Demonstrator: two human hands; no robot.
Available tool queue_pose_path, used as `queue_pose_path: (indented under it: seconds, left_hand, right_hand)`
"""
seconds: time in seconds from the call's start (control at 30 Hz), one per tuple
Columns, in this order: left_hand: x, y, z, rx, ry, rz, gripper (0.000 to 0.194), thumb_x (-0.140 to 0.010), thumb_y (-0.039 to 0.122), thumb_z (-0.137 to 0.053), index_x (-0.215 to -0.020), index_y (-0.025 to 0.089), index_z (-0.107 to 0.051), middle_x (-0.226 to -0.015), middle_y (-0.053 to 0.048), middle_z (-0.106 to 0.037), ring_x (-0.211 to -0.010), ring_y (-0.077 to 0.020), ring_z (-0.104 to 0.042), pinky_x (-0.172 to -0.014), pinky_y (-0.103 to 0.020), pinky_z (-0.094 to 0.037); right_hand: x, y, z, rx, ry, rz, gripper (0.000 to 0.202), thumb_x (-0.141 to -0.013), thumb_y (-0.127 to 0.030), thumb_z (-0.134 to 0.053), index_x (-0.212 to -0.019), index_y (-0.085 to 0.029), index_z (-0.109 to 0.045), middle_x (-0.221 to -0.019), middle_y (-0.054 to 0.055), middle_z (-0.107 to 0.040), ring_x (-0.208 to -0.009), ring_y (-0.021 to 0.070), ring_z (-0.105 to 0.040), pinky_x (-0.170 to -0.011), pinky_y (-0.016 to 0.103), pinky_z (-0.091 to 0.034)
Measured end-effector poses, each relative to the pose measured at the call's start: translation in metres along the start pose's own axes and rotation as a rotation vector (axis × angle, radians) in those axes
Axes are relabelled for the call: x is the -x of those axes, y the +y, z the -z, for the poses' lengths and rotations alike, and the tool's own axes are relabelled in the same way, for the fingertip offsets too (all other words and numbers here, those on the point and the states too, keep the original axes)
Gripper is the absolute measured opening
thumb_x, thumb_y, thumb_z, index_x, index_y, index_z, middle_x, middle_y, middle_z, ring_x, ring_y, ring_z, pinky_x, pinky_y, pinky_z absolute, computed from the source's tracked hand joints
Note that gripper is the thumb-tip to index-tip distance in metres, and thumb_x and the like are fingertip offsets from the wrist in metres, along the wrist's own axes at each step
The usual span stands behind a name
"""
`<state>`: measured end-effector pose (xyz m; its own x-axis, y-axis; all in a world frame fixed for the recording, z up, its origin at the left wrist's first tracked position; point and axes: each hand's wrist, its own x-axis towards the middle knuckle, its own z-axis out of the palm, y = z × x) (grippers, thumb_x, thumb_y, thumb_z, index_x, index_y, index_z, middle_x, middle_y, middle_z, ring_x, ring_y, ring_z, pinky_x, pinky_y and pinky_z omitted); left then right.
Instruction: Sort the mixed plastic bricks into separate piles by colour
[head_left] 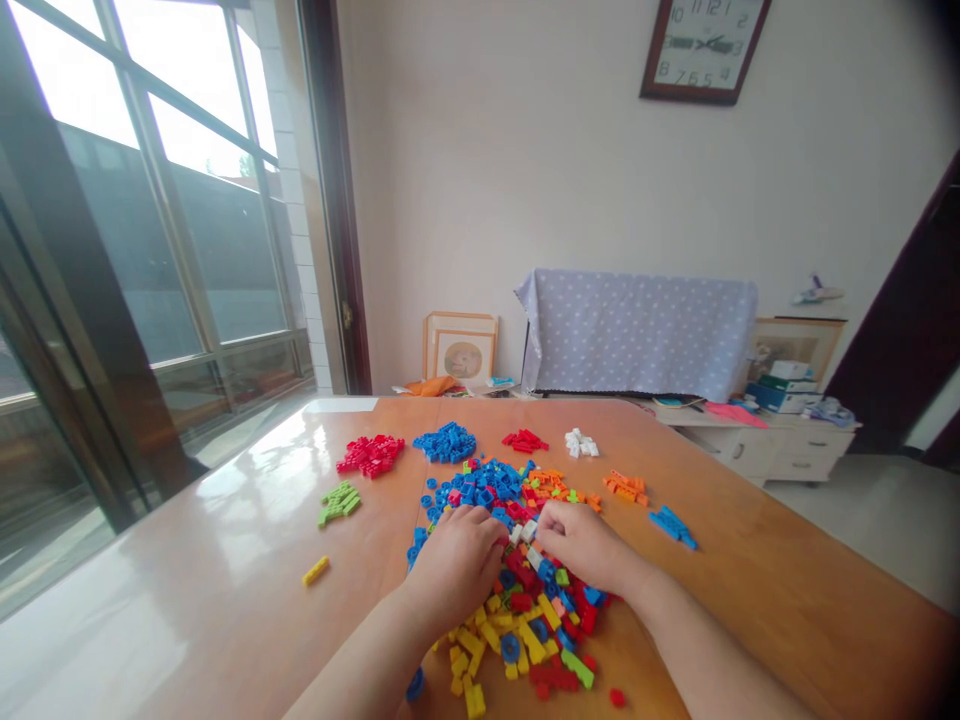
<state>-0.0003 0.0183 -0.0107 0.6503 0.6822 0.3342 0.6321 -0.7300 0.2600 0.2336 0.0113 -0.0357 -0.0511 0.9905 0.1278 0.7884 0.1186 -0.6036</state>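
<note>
My left hand (pixel 465 558) reaches into a large mixed pile of toy building bricks (pixel 551 600). Its fingers curl down at the pile's middle, and what they grip, if anything, is hidden. Opposite it, my right hand (pixel 583 545) is closed with the fingertips bent inward, right beside some white bricks (pixel 529 531); I cannot make out what it pinches. Blue bricks (pixel 487 485) are heaped just beyond both hands. Orange bricks (pixel 546 487) lie past my right hand, and yellow bricks (pixel 480 640) spread on the near side.
Sorted around the pile on the wooden table (pixel 247 600) are crimson (pixel 370 455), dark blue (pixel 445 442), green (pixel 339 503), red (pixel 524 441), white (pixel 581 443), orange (pixel 625 487) and light blue groups (pixel 673 527). One yellow brick (pixel 316 571) lies apart at left.
</note>
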Motion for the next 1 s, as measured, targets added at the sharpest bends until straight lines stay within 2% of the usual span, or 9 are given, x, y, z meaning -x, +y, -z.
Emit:
queue_pose_path:
  seconds: [0.13,0.23,0.3,0.37,0.47,0.53,0.73,0.9,1.0]
  left_hand:
    - [0.0,0.001,-0.002,0.013,-0.011,-0.017,0.024,-0.099,0.024,-0.047,-0.101,0.026,-0.071,-0.095,-0.006,-0.066,-0.095,-0.0234,-0.061,-0.084,-0.034,-0.046]
    - [-0.001,0.001,-0.002,0.022,-0.006,-0.016,0.022,-0.099,0.024,-0.048,-0.099,0.025,-0.07,-0.095,-0.006,-0.066,-0.095,-0.0233,-0.061,-0.083,-0.034,-0.047]
    - [-0.001,0.003,-0.001,0.034,0.001,-0.008,0.022,-0.099,0.025,-0.048,-0.1,0.025,-0.07,-0.095,-0.005,-0.067,-0.095,-0.0235,-0.061,-0.082,-0.034,-0.047]
    - [-0.001,0.005,0.0,0.06,0.016,-0.001,0.022,-0.099,0.025,-0.048,-0.105,0.026,-0.069,-0.096,-0.005,-0.068,-0.096,-0.0239,-0.062,-0.082,-0.034,-0.048]
    - [-0.001,0.008,-0.001,0.133,0.054,0.005,0.026,-0.097,0.026,-0.053,-0.12,0.025,-0.065,-0.105,-0.006,-0.07,-0.101,-0.025,-0.063,-0.087,-0.037,-0.049]
    - [0.0,0.01,-0.003,0.199,0.086,0.006,0.034,-0.095,0.027,-0.058,-0.128,0.024,-0.06,-0.114,-0.006,-0.071,-0.105,-0.0258,-0.063,-0.091,-0.038,-0.049]
    - [-0.001,0.011,-0.006,0.292,0.162,0.022,0.037,-0.092,0.025,-0.061,-0.128,0.023,-0.061,-0.113,-0.006,-0.072,-0.106,-0.0252,-0.064,-0.093,-0.039,-0.05]
    - [-0.003,0.014,-0.003,0.29,0.203,0.029,0.034,-0.09,0.019,-0.058,-0.123,0.024,-0.063,-0.106,-0.006,-0.071,-0.1,-0.0235,-0.064,-0.088,-0.038,-0.051]
    - [-0.003,0.013,-0.007,0.287,0.243,0.023,0.038,-0.089,0.017,-0.059,-0.126,0.025,-0.061,-0.106,-0.005,-0.07,-0.1,-0.0227,-0.064,-0.088,-0.038,-0.052]
  right_hand:
    - [0.005,-0.006,0.003,0.134,-0.053,0.003,0.021,-0.082,-0.04,-0.068,-0.071,-0.022,-0.066,-0.067,-0.003,-0.067,-0.063,0.0127,-0.054,-0.056,0.024,-0.026]
    - [0.005,-0.011,0.0,0.131,-0.064,-0.001,0.015,-0.078,-0.034,-0.071,-0.071,-0.021,-0.068,-0.067,-0.002,-0.067,-0.065,0.0127,-0.054,-0.056,0.025,-0.025]
    - [0.004,-0.013,-0.002,-0.015,-0.048,-0.013,0.017,-0.08,-0.035,-0.07,-0.072,-0.02,-0.067,-0.065,-0.002,-0.065,-0.064,0.0128,-0.053,-0.057,0.024,-0.028]
    - [0.003,-0.016,-0.003,-0.263,-0.037,-0.02,0.025,-0.083,-0.043,-0.068,-0.075,-0.019,-0.066,-0.065,-0.002,-0.063,-0.063,0.013,-0.051,-0.058,0.024,-0.031]
    - [0.005,-0.022,-0.003,-0.605,-0.082,-0.029,0.039,-0.085,-0.058,-0.066,-0.08,-0.02,-0.065,-0.069,-0.002,-0.064,-0.059,0.0119,-0.048,-0.056,0.025,-0.033]
    - [0.006,-0.027,-0.003,-0.736,-0.131,-0.057,0.043,-0.084,-0.062,-0.066,-0.082,-0.02,-0.065,-0.069,-0.002,-0.063,-0.056,0.0104,-0.045,-0.054,0.024,-0.03]
    - [0.011,-0.035,-0.003,-0.969,-0.224,-0.071,0.04,-0.088,-0.057,-0.067,-0.085,-0.017,-0.066,-0.07,-0.001,-0.062,-0.055,0.0085,-0.047,-0.049,0.023,-0.022]
    - [0.014,-0.04,-0.003,-1.033,-0.207,-0.01,0.038,-0.088,-0.054,-0.07,-0.097,-0.018,-0.068,-0.086,0.001,-0.067,-0.065,0.0105,-0.057,-0.049,0.022,-0.028]
    - [0.014,-0.043,-0.005,-1.017,-0.206,-0.002,0.036,-0.086,-0.052,-0.073,-0.097,-0.018,-0.067,-0.084,0.001,-0.068,-0.066,0.0121,-0.059,-0.049,0.022,-0.031]
